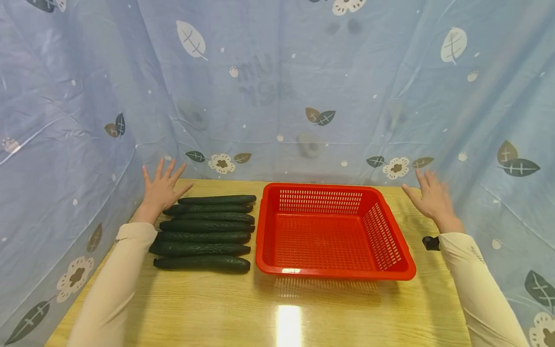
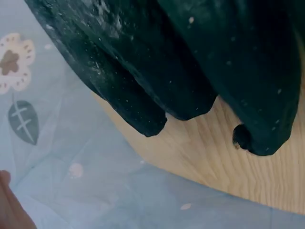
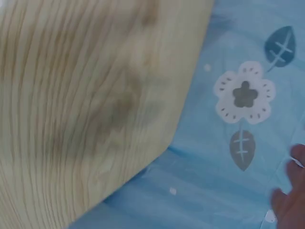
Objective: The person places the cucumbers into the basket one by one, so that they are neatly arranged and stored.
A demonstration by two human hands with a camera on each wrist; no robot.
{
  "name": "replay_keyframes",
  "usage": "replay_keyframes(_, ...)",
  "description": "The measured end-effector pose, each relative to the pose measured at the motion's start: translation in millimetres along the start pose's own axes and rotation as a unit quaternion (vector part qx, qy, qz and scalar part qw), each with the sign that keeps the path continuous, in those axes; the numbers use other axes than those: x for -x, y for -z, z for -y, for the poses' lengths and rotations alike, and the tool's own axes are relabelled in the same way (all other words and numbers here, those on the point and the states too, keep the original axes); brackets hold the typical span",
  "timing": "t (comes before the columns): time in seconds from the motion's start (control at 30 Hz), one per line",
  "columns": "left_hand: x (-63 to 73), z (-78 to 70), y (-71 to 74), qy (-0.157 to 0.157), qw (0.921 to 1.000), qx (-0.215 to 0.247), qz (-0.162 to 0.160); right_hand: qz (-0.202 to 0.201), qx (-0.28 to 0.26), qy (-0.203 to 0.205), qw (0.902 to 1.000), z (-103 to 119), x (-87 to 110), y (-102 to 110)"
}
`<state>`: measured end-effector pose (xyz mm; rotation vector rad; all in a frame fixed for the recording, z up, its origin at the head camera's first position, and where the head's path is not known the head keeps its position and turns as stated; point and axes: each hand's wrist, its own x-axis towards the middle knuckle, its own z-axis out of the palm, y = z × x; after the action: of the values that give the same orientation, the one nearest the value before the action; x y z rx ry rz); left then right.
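Several dark green cucumbers lie side by side in a column on the left part of the table, their ends pointing left and right. My left hand is spread with straight fingers just past their far left ends, holding nothing. In the left wrist view, cucumber ends fill the top, and a bit of the hand shows at the lower left. A red plastic basket stands right of the cucumbers with nothing in it. Beyond its right side my right hand is held out, fingers spread and slightly blurred, holding nothing.
The pale wooden table carries a bright light reflection near its front. A blue curtain with leaf and flower prints surrounds the back and both sides, close to the table edges. A small black device sits at the right wrist.
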<state>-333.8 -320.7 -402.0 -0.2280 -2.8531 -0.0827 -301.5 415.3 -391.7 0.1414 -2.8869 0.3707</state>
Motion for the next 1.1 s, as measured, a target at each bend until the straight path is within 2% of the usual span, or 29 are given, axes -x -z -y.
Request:
replay_keyframes(0.13, 8.5, -0.2, -0.3, 0.005, 0.9994, 0.033, 0.004, 0.049, -0.069, -0.004, 0.9964, 1.8, 5.3, 0.6)
replay_keyframes(0.23, 15.3, 0.3, -0.2, 0.008, 0.9990, 0.042, 0.014, 0.078, -0.099, -0.001, 0.9921, 2.6, 9.9, 0.5)
replay_keyframes(0.4, 27.5, -1.5, 2.6, 0.008, 0.9983, 0.050, 0.029, 0.107, -0.113, 0.000, 0.9878, 5.2, 17.3, -0.4)
replay_keyframes(0.63, 50.7, -7.5, 6.4, 0.003, 0.9964, 0.081, 0.022, 0.137, -0.139, 0.004, 0.9808, 11.1, 28.6, -2.2)
replay_keyframes(0.77, 61.1, -11.9, 4.0, 0.001, 0.9957, 0.091, 0.020, 0.153, -0.201, 0.004, 0.9676, 14.7, 35.9, -4.1)
replay_keyframes(0.9, 69.0, -17.7, 0.4, -0.007, 0.9952, 0.097, 0.011, 0.171, -0.272, -0.004, 0.9468, 19.1, 40.6, -4.9)
replay_keyframes(1.1, 81.9, -30.4, -0.2, -0.031, 0.9940, 0.104, 0.002, 0.187, -0.339, -0.015, 0.9218, 26.7, 45.8, -4.9)
